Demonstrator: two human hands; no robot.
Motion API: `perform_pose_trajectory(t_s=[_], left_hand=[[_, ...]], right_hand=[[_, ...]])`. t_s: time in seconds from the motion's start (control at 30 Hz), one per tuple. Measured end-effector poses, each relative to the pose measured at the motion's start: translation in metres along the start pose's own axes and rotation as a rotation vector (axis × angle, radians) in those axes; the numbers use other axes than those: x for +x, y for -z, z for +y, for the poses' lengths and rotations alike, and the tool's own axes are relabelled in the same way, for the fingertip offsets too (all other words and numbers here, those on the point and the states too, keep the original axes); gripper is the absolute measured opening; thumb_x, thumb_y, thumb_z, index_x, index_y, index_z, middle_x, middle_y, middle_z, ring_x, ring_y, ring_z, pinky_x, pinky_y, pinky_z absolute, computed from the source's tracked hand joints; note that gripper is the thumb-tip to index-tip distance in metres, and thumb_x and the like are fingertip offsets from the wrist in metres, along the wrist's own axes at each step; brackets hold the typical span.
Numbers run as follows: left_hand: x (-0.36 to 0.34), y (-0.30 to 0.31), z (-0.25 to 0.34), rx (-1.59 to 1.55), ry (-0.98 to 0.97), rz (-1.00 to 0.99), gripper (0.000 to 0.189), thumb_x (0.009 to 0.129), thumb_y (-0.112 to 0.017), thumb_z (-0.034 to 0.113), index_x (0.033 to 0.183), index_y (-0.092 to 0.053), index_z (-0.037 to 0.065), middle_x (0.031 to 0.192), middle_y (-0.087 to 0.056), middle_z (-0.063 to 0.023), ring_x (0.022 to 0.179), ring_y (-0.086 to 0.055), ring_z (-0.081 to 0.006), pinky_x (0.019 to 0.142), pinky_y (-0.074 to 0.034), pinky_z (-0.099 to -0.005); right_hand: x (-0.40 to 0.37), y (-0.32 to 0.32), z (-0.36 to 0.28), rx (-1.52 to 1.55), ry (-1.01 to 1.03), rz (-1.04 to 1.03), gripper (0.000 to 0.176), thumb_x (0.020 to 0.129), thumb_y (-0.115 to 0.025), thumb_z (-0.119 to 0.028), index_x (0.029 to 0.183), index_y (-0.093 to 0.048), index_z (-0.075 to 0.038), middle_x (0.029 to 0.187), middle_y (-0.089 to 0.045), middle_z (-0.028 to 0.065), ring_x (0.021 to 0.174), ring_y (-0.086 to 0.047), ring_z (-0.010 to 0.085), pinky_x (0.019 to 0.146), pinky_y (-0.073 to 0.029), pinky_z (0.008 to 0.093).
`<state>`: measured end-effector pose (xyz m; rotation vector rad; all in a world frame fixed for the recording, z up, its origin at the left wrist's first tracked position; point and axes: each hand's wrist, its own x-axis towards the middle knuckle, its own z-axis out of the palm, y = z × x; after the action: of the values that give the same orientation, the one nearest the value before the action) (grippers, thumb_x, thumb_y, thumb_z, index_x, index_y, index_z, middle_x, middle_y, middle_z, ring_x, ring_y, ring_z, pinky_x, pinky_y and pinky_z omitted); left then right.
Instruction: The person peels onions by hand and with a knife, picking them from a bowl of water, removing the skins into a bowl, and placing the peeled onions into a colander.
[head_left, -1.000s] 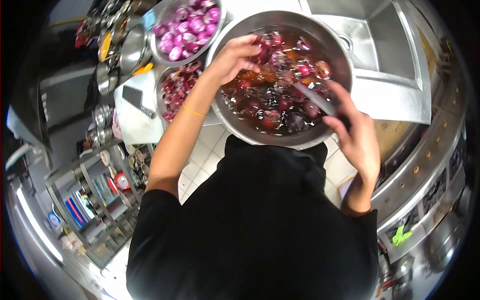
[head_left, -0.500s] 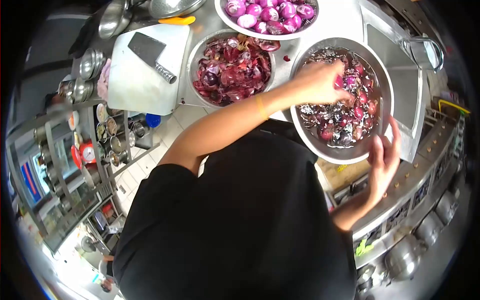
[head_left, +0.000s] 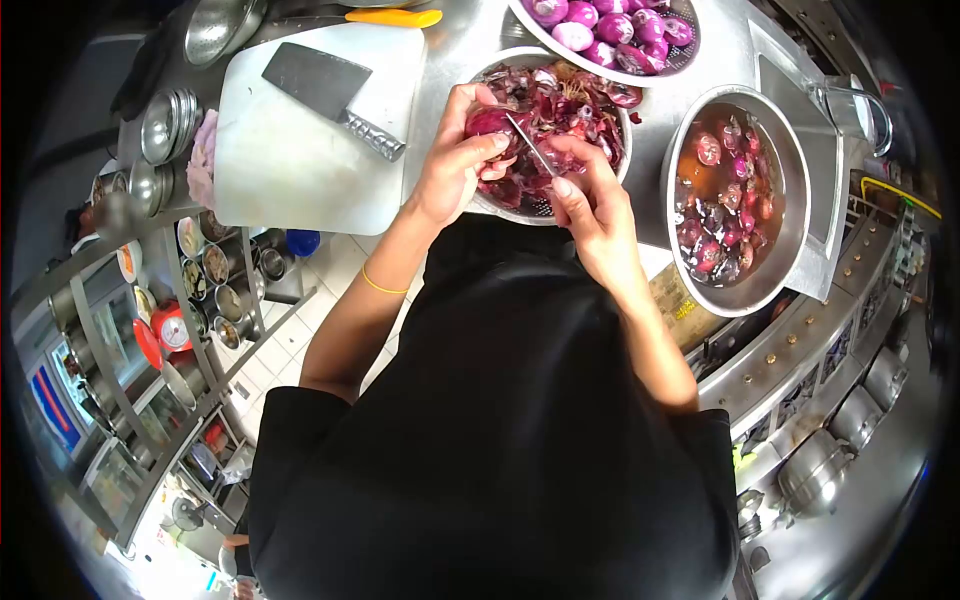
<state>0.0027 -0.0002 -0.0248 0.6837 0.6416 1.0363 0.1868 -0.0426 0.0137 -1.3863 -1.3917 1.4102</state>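
Observation:
Over a colander (head_left: 534,216) heaped with onion skins (head_left: 600,105), my left hand (head_left: 448,178) is closed around a red onion (head_left: 487,122), fingers on its far side and thumb on the near side. My right hand (head_left: 606,225) grips a small knife (head_left: 532,146), its narrow blade pointing up and left toward the onion. The knife's handle is mostly hidden in my fingers. To the right, unpeeled red onions (head_left: 708,250) sit in brownish water inside a large metal bowl (head_left: 797,190).
Peeled purple onions (head_left: 615,28) fill a white colander (head_left: 560,52) at the top. A cleaver (head_left: 318,82) lies on the white cutting board (head_left: 300,180) at left, with a yellow-handled tool (head_left: 395,17) beyond it. The sink (head_left: 790,95) borders the water bowl.
My left hand has come out of the water bowl and moved left, now with an onion. My right hand has left the bowl's rim for the skins colander, knife now visible. The view has shifted.

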Motion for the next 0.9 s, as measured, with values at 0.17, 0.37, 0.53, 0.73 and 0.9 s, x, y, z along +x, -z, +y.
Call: perform_pose_trajectory(t_s=[0.17,0.37,0.53,0.73,0.9], left_hand=[[-0.002,0.004,0.008,0.039,-0.085,0.029,0.036,0.081,-0.055,0.007,0.111,-0.036,0.011,0.105,-0.052,-0.0097,0.069,-0.045,-0.0097,0.053,-0.032,-0.0212],[0.004,-0.007,0.012,0.626,-0.374,0.099,0.047,0.074,-0.062,0.005,0.109,-0.032,0.005,0.109,-0.04,-0.0133,0.103,-0.043,-0.021,0.092,-0.037,-0.0365],[0.015,-0.007,0.022,1.044,-0.687,-0.009,0.054,0.069,-0.064,0.002,0.111,-0.031,0.004,0.107,-0.041,-0.018,0.102,-0.044,-0.0264,0.093,-0.036,-0.0392],[0.028,-0.007,0.026,0.878,-0.495,-0.053,0.055,0.067,-0.066,0.001,0.11,-0.032,0.003,0.106,-0.041,-0.0176,0.101,-0.048,-0.0288,0.089,-0.04,-0.037],[0.031,-0.028,0.021,0.833,-0.546,0.022,0.051,0.069,-0.064,0.003,0.109,-0.033,0.002,0.104,-0.041,-0.0162,0.101,-0.046,-0.0271,0.093,-0.037,-0.0361]], right_hand=[[0.005,-0.008,-0.003,0.042,-0.008,-0.084,0.033,0.095,-0.05,-0.015,0.127,-0.046,-0.006,0.061,-0.041,-0.0047,0.055,-0.036,0.0048,0.052,-0.031,0.0203],[0.011,-0.019,-0.018,0.293,-0.122,-0.025,0.038,0.093,-0.049,-0.005,0.131,-0.047,-0.009,0.067,-0.045,-0.004,0.056,-0.04,0.0052,0.053,-0.034,0.0198],[0.015,-0.023,-0.018,0.444,-0.167,-0.005,0.04,0.096,-0.05,-0.015,0.135,-0.044,-0.004,0.065,-0.044,-0.003,0.055,-0.037,0.005,0.049,-0.03,0.0195],[0.025,-0.011,-0.015,0.538,-0.244,-0.015,0.043,0.097,-0.049,-0.017,0.138,-0.042,-0.004,0.061,-0.044,-0.0026,0.05,-0.035,0.0051,0.045,-0.028,0.02],[0.03,-0.001,-0.014,0.532,-0.124,0.015,0.042,0.096,-0.051,-0.017,0.135,-0.044,-0.004,0.06,-0.045,-0.0026,0.05,-0.036,0.0042,0.044,-0.028,0.0193]])
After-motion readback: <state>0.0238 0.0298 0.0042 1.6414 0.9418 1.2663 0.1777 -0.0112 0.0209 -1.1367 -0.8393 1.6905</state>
